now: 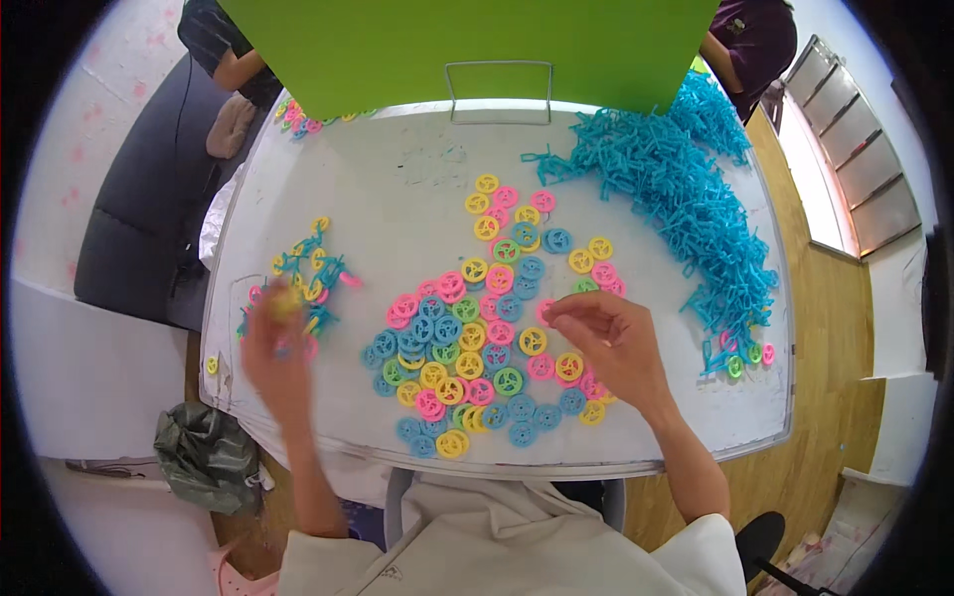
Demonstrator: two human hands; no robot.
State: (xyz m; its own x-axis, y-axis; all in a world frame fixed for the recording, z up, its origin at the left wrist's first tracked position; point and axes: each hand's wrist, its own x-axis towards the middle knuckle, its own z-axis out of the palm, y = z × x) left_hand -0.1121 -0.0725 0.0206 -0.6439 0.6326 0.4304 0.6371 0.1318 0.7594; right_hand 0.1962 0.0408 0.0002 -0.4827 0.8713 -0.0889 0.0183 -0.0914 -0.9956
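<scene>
Spread over the middle of the white table is a pile of small plastic wheels (469, 366) in blue, pink, yellow and green. At its right side my right hand (618, 348) has its thumb and fingers pinched together on a pink wheel (545, 312). My left hand (278, 353) is smeared by motion over a smaller heap of wheels joined to blue pieces (316, 260). A blurred yellow thing (286, 300) shows at its fingertips; whether they grip it is unclear.
A large heap of blue stick-like plastic pieces (686, 179) covers the table's right side. A green panel (477, 50) with a wire stand (500, 122) rises at the far edge. Two other people's arms (238, 70) show behind it. A dark bag (206, 457) lies lower left.
</scene>
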